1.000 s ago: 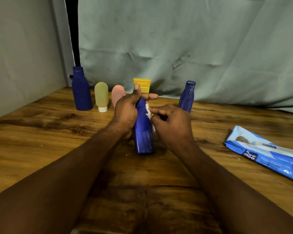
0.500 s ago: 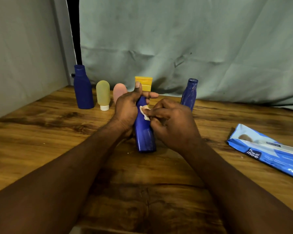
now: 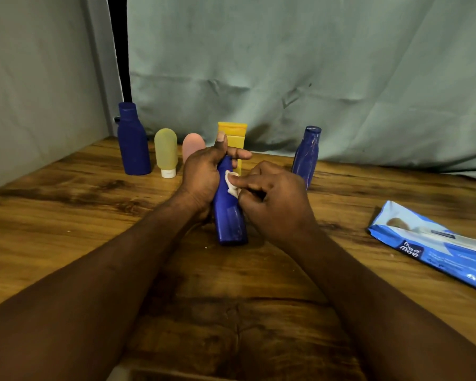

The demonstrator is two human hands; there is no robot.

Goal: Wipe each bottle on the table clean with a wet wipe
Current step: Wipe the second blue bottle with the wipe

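Note:
A blue bottle (image 3: 229, 218) stands tilted at the middle of the wooden table (image 3: 66, 215). My left hand (image 3: 204, 177) grips its upper part, thumb up beside the neck. My right hand (image 3: 275, 204) pinches a small crumpled white wet wipe (image 3: 231, 185) and presses it against the bottle's upper side. Behind stand a large dark blue bottle (image 3: 132, 141), a yellow-green tube (image 3: 166, 152), a pink tube (image 3: 193, 145), a yellow tube (image 3: 232, 136) and a slim blue bottle (image 3: 306, 155).
A blue and white wet wipe pack (image 3: 434, 246) lies on the table at the right. A grey-green cloth (image 3: 313, 78) hangs behind the table. A pale wall (image 3: 33, 92) closes the left side.
My right hand has slid the wipe up the bottle's side and a little to the left. My left hand keeps its grip on the bottle.

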